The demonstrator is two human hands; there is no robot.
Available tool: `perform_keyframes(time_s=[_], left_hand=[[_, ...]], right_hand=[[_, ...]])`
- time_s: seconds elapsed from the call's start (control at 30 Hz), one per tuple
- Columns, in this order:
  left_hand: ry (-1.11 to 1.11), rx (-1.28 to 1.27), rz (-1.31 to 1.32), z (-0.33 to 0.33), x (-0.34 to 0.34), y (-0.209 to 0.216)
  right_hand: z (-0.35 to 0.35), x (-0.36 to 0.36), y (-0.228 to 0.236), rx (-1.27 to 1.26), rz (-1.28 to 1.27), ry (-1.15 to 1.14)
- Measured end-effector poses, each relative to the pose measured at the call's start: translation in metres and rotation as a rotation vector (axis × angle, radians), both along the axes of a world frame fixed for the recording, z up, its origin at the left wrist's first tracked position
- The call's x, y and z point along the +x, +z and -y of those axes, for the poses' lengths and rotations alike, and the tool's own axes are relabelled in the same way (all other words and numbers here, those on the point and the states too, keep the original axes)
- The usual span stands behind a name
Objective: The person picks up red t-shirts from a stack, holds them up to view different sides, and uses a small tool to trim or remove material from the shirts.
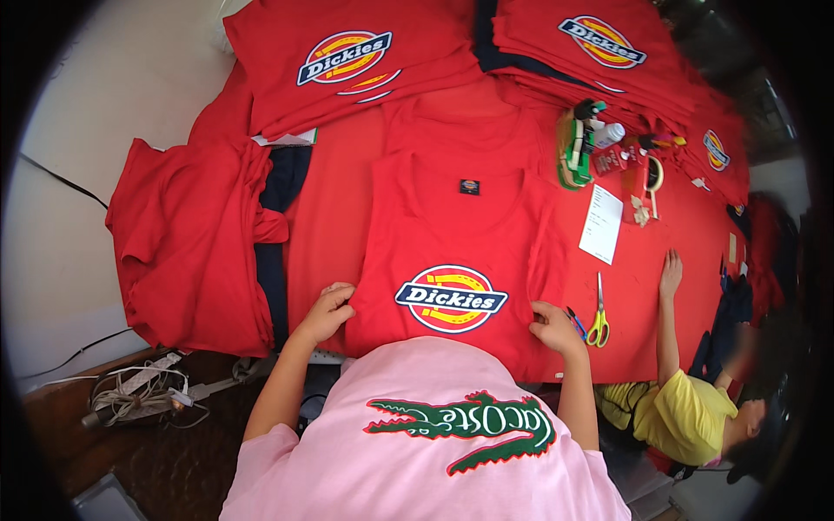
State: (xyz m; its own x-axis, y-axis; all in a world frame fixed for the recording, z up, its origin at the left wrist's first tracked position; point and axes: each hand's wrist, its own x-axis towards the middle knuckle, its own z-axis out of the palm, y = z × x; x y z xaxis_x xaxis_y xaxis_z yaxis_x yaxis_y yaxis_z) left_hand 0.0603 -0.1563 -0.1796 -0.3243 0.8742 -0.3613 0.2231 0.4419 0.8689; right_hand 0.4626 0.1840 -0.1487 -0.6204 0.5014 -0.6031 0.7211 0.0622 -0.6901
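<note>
A red T-shirt (460, 239) lies front up before me, with a wide neckline, a small dark neck label (469, 187) and a round yellow, white and navy print (452, 300) on the chest. My left hand (330, 313) is closed at the shirt's left edge, thumb and fingers pinching the cloth. At the opposite edge, my right hand (556, 328) pinches the fabric in the same way. Just right of that hand lie blue pens (577, 323) and yellow-handled scissors (598, 330). Another red shirt (460, 122) lies behind the first, partly covered by it.
Stacks of printed red shirts (347, 56) (599, 42) fill the far side. Red garments (191, 252) are heaped at left. A white slip (601, 224), a green tape dispenser (572, 152) and a red one (638, 178) sit at right. A co-worker in yellow (686, 421) rests a hand (671, 273) there.
</note>
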Motion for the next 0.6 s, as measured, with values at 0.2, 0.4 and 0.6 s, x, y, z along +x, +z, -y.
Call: perform_keyframes(time_s=[0.2, 0.4, 0.6], left_hand=[[-0.297, 0.031, -0.516, -0.007, -0.001, 0.029], [-0.396, 0.039, -0.638, -0.017, 0.000, 0.038], [-0.220, -0.025, -0.139, 0.009, -0.035, 0.035]], right_hand=[[0.005, 0.006, 0.018, 0.374, 0.067, 0.343], [0.004, 0.033, 0.028, 0.254, -0.121, 0.111], [-0.022, 0.078, 0.050, 0.400, 0.058, -0.075]])
